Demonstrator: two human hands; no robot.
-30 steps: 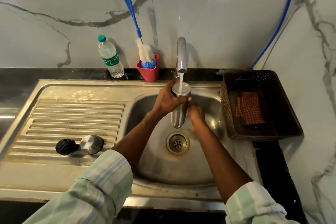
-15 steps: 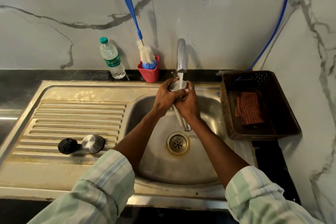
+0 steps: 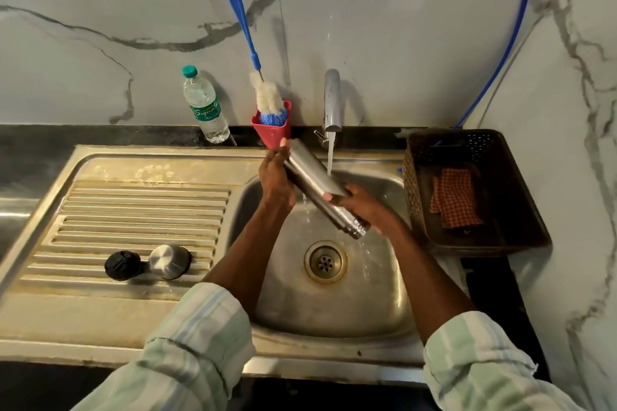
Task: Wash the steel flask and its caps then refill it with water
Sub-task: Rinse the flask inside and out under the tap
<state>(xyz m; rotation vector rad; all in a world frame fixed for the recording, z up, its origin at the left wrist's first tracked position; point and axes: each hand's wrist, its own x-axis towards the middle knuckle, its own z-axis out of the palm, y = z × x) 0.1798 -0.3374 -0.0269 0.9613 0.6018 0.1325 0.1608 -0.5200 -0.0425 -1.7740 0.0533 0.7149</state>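
Steel flask tipped and drained over the sink

The steel flask is gripped near its base by the left hand and near its downturned mouth by the right hand, apparently so rinse water is emptied beside the tap stream.

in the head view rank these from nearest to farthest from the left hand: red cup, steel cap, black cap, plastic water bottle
1. red cup: just behind the left hand, at the back ledge.
2. plastic water bottle: farther left along the same ledge.
3. steel cap: on the drainboard, left and toward the person.
4. black cap: beside the steel cap, farther left.
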